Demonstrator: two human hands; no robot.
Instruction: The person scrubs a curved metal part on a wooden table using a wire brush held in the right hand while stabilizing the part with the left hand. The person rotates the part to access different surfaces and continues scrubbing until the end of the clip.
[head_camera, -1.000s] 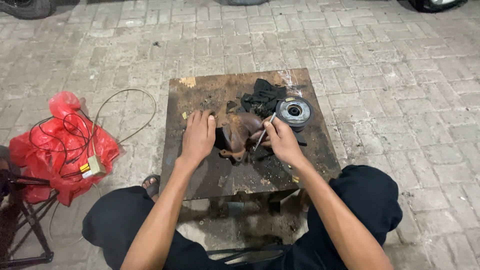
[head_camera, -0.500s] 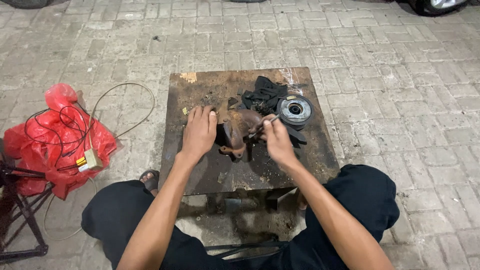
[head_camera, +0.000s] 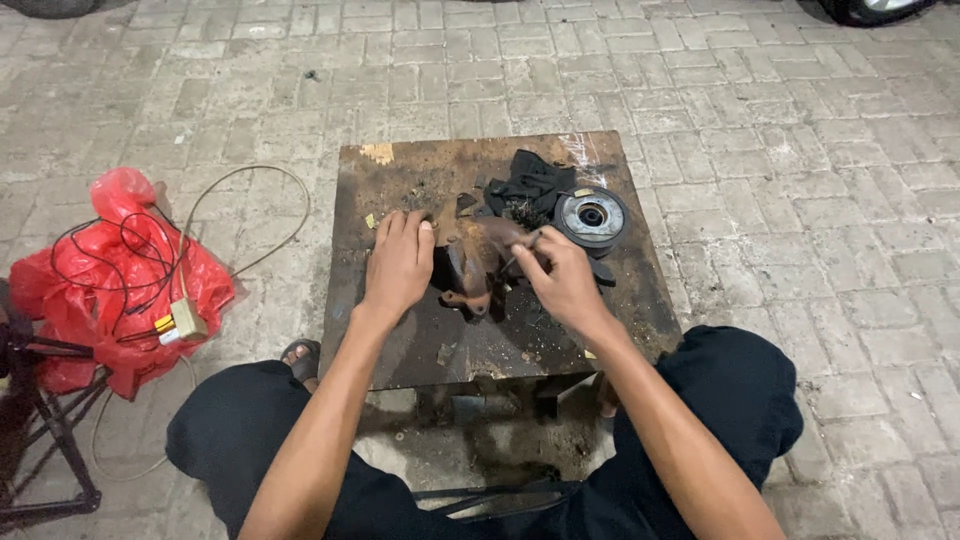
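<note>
Both bare forearms reach forward from the bottom of the view, converging toward the middle. The left hand (head_camera: 398, 262) lies palm down with its back to the camera, fingers held together and pointing away from the body, the wrist nearly straight. The right hand (head_camera: 560, 275) sits just beside it to the right, turned slightly inward, fingers curled and the fingertips pinched together toward the left. The legs, in dark trousers, spread apart to either side below the arms.

The metal part (head_camera: 478, 262) lies at the desk (head_camera: 400, 345) centre, between both hands. The round disc (head_camera: 592, 217) sits right of it, the cloth (head_camera: 532, 183) behind. The bag (head_camera: 110, 280) lies on the floor, left.
</note>
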